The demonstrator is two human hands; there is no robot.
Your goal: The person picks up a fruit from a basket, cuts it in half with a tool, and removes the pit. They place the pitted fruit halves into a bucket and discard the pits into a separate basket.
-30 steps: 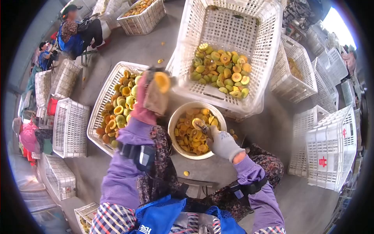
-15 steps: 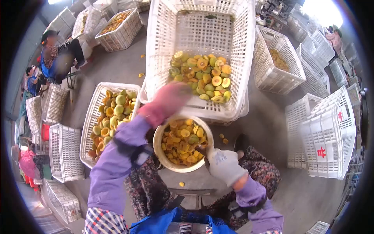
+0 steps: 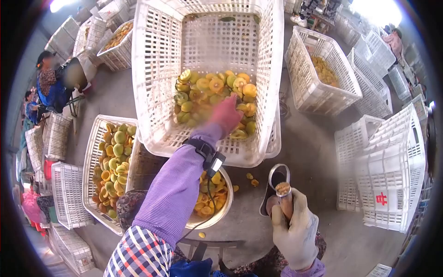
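Note:
My left hand [image 3: 226, 115], in a pink glove, reaches into the large white crate [image 3: 267, 92] and closes among the halved yellow-green fruits [image 3: 203, 90]; what its fingers hold is hidden. My right hand [image 3: 296, 231], in a pale glove, grips a wooden-handled tool [image 3: 285, 203] with a metal loop at its top, upright at the lower right. Below the crate stands a round white bucket [image 3: 227, 210] of fruit pieces, partly covered by my left sleeve.
A white crate [image 3: 87, 184] of fruit is at the left. More crates [image 3: 323, 99] stand at the right, with stacked ones [image 3: 385, 171] nearer. A seated person [image 3: 48, 83] is at the upper left. Fruit pieces [image 3: 254, 183] lie on the floor.
My left hand has moved right and deeper into the fruit. My right hand has moved away from the bucket to the lower right, raising the tool. The view has shifted.

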